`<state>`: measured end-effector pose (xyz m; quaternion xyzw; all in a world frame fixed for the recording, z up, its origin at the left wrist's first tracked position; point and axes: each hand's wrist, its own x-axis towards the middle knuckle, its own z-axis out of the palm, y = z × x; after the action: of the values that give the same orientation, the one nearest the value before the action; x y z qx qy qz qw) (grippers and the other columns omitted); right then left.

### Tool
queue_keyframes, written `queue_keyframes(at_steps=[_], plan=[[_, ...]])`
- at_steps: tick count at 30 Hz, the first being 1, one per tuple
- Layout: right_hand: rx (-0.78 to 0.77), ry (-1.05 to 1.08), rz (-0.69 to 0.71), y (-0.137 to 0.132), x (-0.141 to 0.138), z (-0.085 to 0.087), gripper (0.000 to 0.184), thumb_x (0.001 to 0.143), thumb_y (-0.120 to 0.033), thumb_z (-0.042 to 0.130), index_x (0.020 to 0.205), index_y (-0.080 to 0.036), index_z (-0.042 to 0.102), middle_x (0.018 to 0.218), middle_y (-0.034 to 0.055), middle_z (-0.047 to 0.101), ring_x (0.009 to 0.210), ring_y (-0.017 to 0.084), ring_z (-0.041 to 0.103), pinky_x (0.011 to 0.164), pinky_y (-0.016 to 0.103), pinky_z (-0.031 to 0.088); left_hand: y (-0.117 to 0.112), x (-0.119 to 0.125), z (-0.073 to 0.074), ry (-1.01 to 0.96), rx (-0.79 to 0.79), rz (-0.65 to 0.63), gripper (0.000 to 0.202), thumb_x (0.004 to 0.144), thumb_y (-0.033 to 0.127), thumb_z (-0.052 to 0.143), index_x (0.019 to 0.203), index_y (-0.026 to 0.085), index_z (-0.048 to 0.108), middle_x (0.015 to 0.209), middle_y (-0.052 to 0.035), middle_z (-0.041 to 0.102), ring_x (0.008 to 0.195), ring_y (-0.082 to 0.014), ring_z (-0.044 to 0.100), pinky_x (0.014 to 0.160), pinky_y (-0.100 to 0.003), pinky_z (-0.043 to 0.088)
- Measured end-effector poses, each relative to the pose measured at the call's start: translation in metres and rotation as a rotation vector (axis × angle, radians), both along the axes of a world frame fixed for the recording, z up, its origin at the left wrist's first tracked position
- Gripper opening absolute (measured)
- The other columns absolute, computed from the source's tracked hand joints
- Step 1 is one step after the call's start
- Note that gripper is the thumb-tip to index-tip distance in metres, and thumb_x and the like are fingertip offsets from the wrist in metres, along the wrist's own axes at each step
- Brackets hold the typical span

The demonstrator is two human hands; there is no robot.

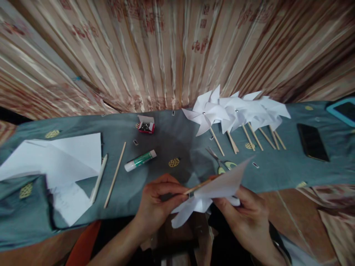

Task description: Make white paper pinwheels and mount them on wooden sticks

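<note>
Near the table's front edge, a white paper pinwheel (222,184) is held up between my hands, its blades seen from the side. My left hand (162,201) pinches the end of a thin wooden stick (200,186) that runs along the pinwheel. Closed around the paper blades on the other side is my right hand (246,216); its fingertips are partly behind the paper. The pinwheel's centre is hidden from view. Just beyond it lie scissors (221,162) with pale green handles, partly covered by the paper.
Several finished pinwheels (206,114) lie overlapping at the back right, near a black phone (313,142) and a blue-edged device (342,111). Leftward are a glue stick (140,160), an open red box (146,126) of small metal pieces, another wooden stick (115,175), a white pencil-like stick (99,179) and paper sheets (74,157).
</note>
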<state>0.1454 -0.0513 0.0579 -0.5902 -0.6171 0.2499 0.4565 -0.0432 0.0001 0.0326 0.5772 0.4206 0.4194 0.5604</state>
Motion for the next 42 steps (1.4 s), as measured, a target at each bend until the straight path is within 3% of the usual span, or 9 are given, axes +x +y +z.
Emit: queue_keyframes(at_steps=[2, 5, 9, 12, 20, 26, 32, 36, 42], plan=[[-0.119, 0.104, -0.017, 0.005, 0.001, -0.004, 0.007, 0.083, -0.023, 0.065, 0.085, -0.024, 0.071, 0.070, -0.0032, 0.069, 0.058, 0.011, 0.061, 0.052, 0.019, 0.047, -0.001, 0.000, -0.003, 0.022, -0.007, 0.000, 0.006, 0.071, 0.025, 0.076, 0.075, 0.028, 0.079, 0.065, -0.0027, 0.067, 0.059, -0.0110, 0.060, 0.054, -0.018, 0.047], [-0.264, 0.283, -0.050, 0.014, 0.002, -0.013, 0.014, 0.078, -0.035, 0.070, 0.080, -0.021, 0.072, 0.062, -0.0026, 0.066, 0.050, 0.010, 0.055, 0.046, 0.020, 0.042, 0.000, 0.002, -0.010, 0.063, -0.026, 0.011, 0.005, 0.071, 0.024, 0.074, 0.072, 0.024, 0.079, 0.067, -0.0032, 0.067, 0.062, -0.0125, 0.060, 0.057, -0.020, 0.047], [-0.383, 0.525, -0.048, 0.025, 0.004, -0.027, 0.025, 0.069, -0.042, 0.077, 0.072, -0.019, 0.071, 0.061, -0.0010, 0.066, 0.052, 0.011, 0.054, 0.051, 0.023, 0.043, 0.003, 0.007, -0.022, 0.097, -0.034, 0.030, 0.008, 0.069, 0.023, 0.072, 0.074, 0.021, 0.079, 0.073, -0.0047, 0.067, 0.065, -0.0137, 0.061, 0.059, -0.022, 0.047], [-0.438, 0.655, -0.073, 0.033, 0.006, -0.038, 0.032, 0.060, -0.046, 0.082, 0.070, -0.018, 0.071, 0.059, -0.0009, 0.066, 0.051, 0.012, 0.053, 0.050, 0.024, 0.042, 0.004, 0.012, -0.032, 0.086, -0.026, 0.073, 0.006, 0.064, 0.024, 0.073, 0.065, 0.019, 0.076, 0.064, -0.0028, 0.064, 0.057, -0.0114, 0.056, 0.053, -0.020, 0.044], [-0.558, 0.776, -0.034, 0.037, 0.009, -0.047, 0.047, 0.038, -0.046, 0.089, 0.069, -0.015, 0.071, 0.064, 0.0038, 0.071, 0.057, 0.017, 0.061, 0.059, 0.030, 0.047, -0.011, 0.019, -0.041, 0.050, -0.049, 0.155, 0.006, 0.058, 0.023, 0.071, 0.057, 0.019, 0.074, 0.061, -0.0038, 0.064, 0.055, -0.0113, 0.055, 0.052, -0.021, 0.041], [-0.634, 0.642, 0.119, 0.030, -0.001, -0.051, 0.051, 0.038, -0.050, 0.087, 0.069, -0.013, 0.069, 0.063, 0.0030, 0.069, 0.055, 0.015, 0.058, 0.057, 0.028, 0.044, -0.044, 0.005, -0.050, 0.041, -0.126, 0.298, 0.005, 0.055, 0.022, 0.072, 0.058, 0.019, 0.075, 0.062, -0.0047, 0.068, 0.059, -0.0149, 0.059, 0.056, -0.023, 0.043], [-0.673, 0.245, 0.344, 0.037, -0.010, -0.053, 0.050, 0.051, -0.056, 0.078, 0.070, -0.011, 0.067, 0.064, 0.0029, 0.066, 0.058, 0.013, 0.054, 0.056, 0.026, 0.042, -0.070, -0.004, -0.064, 0.039, -0.174, 0.401, 0.006, 0.056, 0.021, 0.069, 0.054, 0.018, 0.073, 0.061, -0.0027, 0.067, 0.058, -0.0142, 0.057, 0.056, -0.023, 0.041], [-0.693, 0.090, 0.451, 0.048, -0.014, -0.050, 0.039, 0.054, -0.046, 0.077, 0.067, -0.011, 0.067, 0.061, 0.0002, 0.064, 0.056, 0.012, 0.052, 0.055, 0.024, 0.040, -0.081, -0.007, -0.074, 0.051, -0.199, 0.446, 0.005, 0.055, 0.020, 0.069, 0.054, 0.018, 0.073, 0.059, -0.0017, 0.066, 0.060, -0.0150, 0.058, 0.059, -0.024, 0.043], [-0.708, -0.190, 0.581, 0.064, -0.025, -0.048, 0.018, 0.052, -0.027, 0.077, 0.052, -0.013, 0.065, 0.046, -0.0061, 0.052, 0.050, 0.010, 0.046, 0.049, 0.021, 0.029, -0.099, -0.002, -0.087, -0.122, -0.407, 0.520, 0.009, 0.050, 0.024, 0.072, 0.052, 0.015, 0.071, 0.050, -0.0012, 0.064, 0.051, -0.0135, 0.053, 0.055, -0.025, 0.041]])
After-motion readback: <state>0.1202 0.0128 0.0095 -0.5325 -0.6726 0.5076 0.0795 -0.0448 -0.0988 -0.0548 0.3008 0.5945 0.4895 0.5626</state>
